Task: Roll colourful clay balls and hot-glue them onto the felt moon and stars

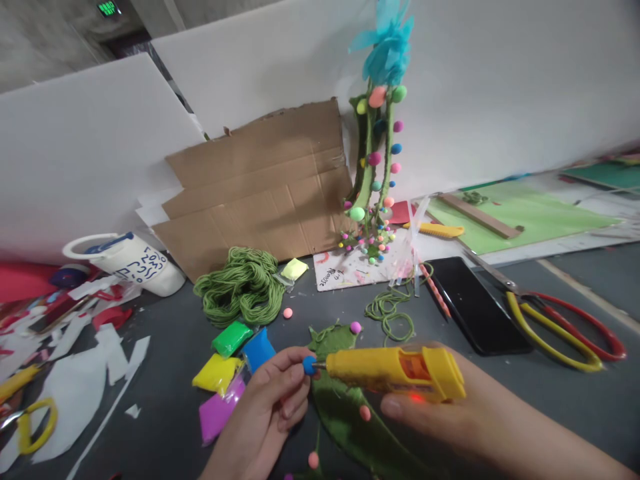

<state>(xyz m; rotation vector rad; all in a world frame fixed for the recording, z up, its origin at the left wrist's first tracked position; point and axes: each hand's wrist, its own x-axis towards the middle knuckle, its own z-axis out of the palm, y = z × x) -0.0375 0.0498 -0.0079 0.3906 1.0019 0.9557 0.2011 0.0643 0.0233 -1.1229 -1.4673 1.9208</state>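
Note:
Between the thumb and fingers of my left hand point(277, 400) is a small blue ball point(309, 365). My right hand point(430, 420) is wrapped round a yellow hot glue gun point(370, 367), held level, with a red light glowing on its underside. The gun's metal nozzle touches or nearly touches the blue ball. Beneath both hands lies a green leaf-shaped piece point(345, 420), partly hidden by them. A purple ball point(355, 327) and an orange ball point(365, 413) sit on it. Another orange ball point(313, 460) is near the bottom edge.
Behind stands a green stalk piece point(367, 167) with coloured balls and a blue flower. Green yarn point(243, 287), clay packets point(217, 373) and cardboard point(260, 193) are left of centre. A phone point(477, 303) and scissors point(555, 320) lie right. Paper scraps point(75, 400) and a white cup point(150, 267) are left.

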